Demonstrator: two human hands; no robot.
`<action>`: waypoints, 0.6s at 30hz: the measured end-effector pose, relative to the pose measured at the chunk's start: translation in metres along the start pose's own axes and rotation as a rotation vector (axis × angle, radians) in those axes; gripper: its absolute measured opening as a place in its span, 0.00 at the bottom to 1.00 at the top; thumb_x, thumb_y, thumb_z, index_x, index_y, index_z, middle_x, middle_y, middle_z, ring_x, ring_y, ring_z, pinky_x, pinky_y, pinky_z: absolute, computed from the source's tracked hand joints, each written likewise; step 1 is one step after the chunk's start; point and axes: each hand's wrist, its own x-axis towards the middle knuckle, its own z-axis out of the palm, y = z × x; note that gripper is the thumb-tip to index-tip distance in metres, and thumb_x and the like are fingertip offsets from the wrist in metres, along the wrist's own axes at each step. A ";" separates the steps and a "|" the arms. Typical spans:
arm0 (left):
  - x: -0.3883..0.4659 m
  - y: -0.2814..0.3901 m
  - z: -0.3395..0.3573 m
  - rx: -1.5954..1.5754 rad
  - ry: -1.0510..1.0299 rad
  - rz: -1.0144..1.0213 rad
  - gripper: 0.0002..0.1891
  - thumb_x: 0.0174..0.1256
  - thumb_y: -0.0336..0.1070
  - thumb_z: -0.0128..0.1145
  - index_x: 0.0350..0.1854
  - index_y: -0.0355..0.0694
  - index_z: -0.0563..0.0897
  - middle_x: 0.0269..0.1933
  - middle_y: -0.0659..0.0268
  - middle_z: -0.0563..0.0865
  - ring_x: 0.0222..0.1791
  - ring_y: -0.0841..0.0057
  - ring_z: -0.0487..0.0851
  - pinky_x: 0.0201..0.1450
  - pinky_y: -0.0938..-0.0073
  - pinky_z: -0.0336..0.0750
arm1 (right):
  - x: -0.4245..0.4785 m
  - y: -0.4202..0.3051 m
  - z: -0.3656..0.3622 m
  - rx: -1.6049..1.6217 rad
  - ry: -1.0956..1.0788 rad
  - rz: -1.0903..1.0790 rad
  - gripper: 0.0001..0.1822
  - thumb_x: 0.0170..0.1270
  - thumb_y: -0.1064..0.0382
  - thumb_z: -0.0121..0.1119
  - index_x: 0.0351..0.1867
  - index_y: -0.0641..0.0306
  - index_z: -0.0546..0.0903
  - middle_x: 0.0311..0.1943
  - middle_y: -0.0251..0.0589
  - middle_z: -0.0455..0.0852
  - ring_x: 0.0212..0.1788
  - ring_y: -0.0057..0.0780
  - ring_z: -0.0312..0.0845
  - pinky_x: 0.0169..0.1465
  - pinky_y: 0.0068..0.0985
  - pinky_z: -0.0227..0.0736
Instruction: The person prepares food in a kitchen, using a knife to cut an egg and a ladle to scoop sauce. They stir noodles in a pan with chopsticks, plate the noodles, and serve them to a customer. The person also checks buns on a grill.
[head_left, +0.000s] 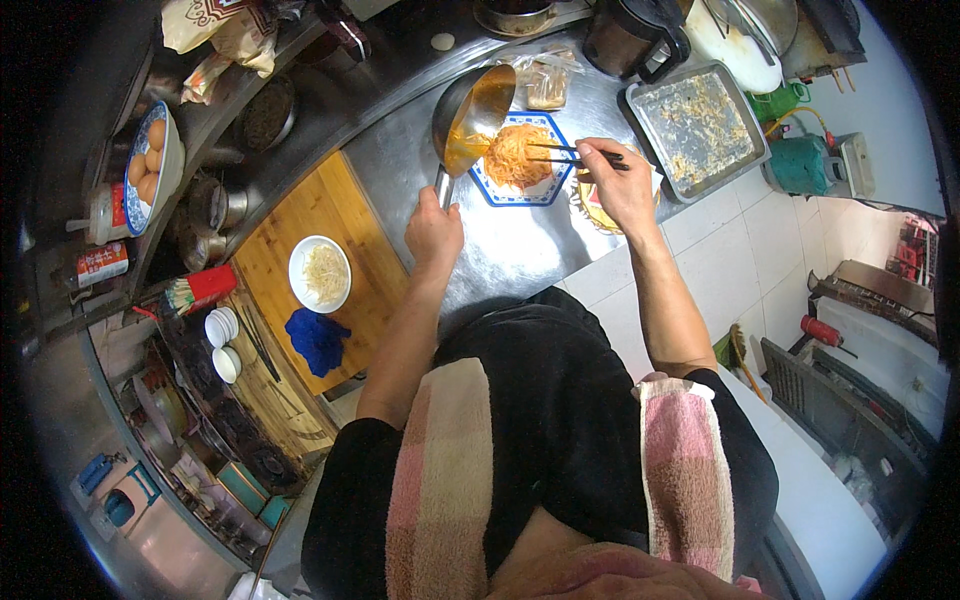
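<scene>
My left hand (435, 234) grips the metal handle of a wok (448, 112), which is tilted toward a blue-and-white hexagonal plate (517, 200). Orange-red sauce coats the wok's inside, with some food at its lower lip. On the plate lies a mound of sauced noodles (517, 157). Black chopsticks (562, 154) sit in my right hand (619, 184), their tips in the noodles. Partly hidden under that hand is a round, yellowish item (596, 214) at the counter's edge.
A steel counter (517, 255) carries a shallow metal tray (697, 127) with food scraps, a dark jug (630, 37) and a bagged item (547, 82). On the wooden board (375, 262) stand a white bowl of bean sprouts (322, 274) and a blue cloth (316, 341). A bowl of eggs (154, 169) rests on the left shelf.
</scene>
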 end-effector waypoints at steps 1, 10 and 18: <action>0.000 -0.001 0.000 -0.008 -0.008 -0.010 0.20 0.65 0.38 0.72 0.55 0.39 0.80 0.39 0.49 0.91 0.43 0.43 0.90 0.47 0.44 0.81 | 0.004 0.004 -0.001 -0.011 0.026 -0.026 0.14 0.75 0.57 0.68 0.52 0.66 0.91 0.37 0.42 0.95 0.38 0.23 0.89 0.44 0.24 0.83; 0.005 0.005 -0.010 -0.013 -0.096 0.008 0.22 0.67 0.38 0.70 0.59 0.38 0.78 0.47 0.47 0.91 0.48 0.44 0.90 0.50 0.45 0.81 | 0.032 0.058 0.023 -0.218 -0.022 -0.240 0.11 0.74 0.63 0.69 0.52 0.65 0.91 0.44 0.44 0.95 0.45 0.29 0.90 0.52 0.27 0.83; 0.009 0.015 -0.019 -0.126 -0.106 -0.018 0.22 0.63 0.38 0.73 0.56 0.37 0.81 0.42 0.47 0.91 0.46 0.48 0.91 0.48 0.49 0.81 | 0.020 0.031 0.012 0.559 0.162 0.047 0.13 0.76 0.64 0.68 0.50 0.74 0.89 0.44 0.46 0.93 0.43 0.29 0.90 0.46 0.25 0.90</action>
